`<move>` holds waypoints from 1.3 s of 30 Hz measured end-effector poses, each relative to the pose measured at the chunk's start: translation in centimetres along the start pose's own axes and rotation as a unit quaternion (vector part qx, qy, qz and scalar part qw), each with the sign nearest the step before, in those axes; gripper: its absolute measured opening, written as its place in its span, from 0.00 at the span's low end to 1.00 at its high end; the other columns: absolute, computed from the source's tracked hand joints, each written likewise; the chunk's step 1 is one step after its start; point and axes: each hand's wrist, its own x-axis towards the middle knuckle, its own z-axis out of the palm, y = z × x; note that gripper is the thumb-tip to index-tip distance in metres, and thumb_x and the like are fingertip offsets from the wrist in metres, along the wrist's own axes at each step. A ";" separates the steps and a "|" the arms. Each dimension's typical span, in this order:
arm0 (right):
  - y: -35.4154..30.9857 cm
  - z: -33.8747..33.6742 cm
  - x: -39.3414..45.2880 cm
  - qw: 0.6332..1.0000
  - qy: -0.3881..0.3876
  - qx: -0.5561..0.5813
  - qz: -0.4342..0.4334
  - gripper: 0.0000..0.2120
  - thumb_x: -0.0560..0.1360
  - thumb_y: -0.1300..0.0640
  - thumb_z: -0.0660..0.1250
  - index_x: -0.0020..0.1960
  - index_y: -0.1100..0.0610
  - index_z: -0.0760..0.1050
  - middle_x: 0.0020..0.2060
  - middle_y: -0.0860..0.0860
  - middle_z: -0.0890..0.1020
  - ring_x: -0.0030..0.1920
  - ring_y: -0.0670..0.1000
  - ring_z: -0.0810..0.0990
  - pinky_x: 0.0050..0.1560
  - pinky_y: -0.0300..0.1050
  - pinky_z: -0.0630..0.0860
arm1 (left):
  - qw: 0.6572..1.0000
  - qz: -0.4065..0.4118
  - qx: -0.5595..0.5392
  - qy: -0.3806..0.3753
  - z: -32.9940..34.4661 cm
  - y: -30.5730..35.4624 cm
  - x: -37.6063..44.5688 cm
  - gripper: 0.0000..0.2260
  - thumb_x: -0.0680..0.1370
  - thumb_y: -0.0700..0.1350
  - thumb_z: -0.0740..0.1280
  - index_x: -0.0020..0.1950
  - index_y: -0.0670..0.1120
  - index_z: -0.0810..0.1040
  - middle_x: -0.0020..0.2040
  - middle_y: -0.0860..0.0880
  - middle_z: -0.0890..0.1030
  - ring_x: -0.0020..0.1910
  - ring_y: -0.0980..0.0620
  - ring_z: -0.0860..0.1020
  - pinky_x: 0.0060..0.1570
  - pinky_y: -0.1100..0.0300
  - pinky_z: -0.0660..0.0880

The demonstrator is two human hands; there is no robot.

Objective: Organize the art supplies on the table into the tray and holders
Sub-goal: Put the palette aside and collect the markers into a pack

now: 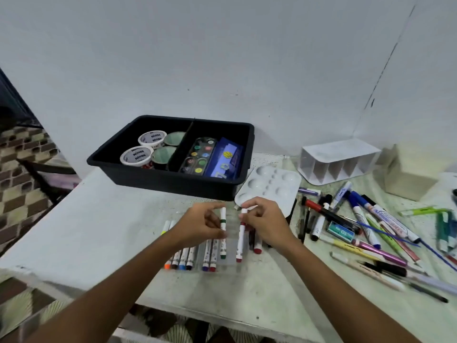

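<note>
While the left hand (201,225) pinched a green-capped marker (223,233) and the right hand (265,225) pinched a red-capped marker (240,240), both markers stood over a clear sleeve (222,253) of markers on the tabletop (103,226), near the black tray (173,180).
</note>
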 end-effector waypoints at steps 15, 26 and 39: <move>-0.3 3.1 0.4 0.986 -0.039 -0.163 0.027 0.04 0.74 0.62 0.70 0.48 0.58 0.81 0.36 0.53 0.81 0.29 0.45 0.77 0.27 0.31 0.70 | 0.976 0.046 0.205 -0.052 0.4 -1.4 0.2 0.33 0.68 0.44 0.78 0.71 0.45 0.71 0.42 0.51 0.81 0.38 0.59 0.77 0.36 0.69 0.74; -1.4 1.7 0.1 0.928 -0.167 -0.332 -0.014 0.25 0.64 0.51 0.79 0.60 0.53 0.79 0.53 0.46 0.77 0.54 0.49 0.75 0.51 0.49 0.77 | 0.924 0.132 0.358 -0.034 -0.5 -2.4 -0.1 0.32 0.65 0.64 0.74 0.64 0.51 0.77 0.61 0.56 0.77 0.60 0.55 0.68 0.56 0.54 0.72; -0.2 2.2 -0.4 0.853 -0.187 -0.471 -0.124 0.30 0.64 0.39 0.75 0.62 0.51 0.76 0.58 0.48 0.78 0.60 0.50 0.70 0.56 0.49 0.71 | 0.894 0.158 0.413 -0.066 -0.4 -2.6 0.3 0.29 0.67 0.65 0.72 0.63 0.50 0.78 0.61 0.56 0.77 0.58 0.56 0.66 0.55 0.58 0.70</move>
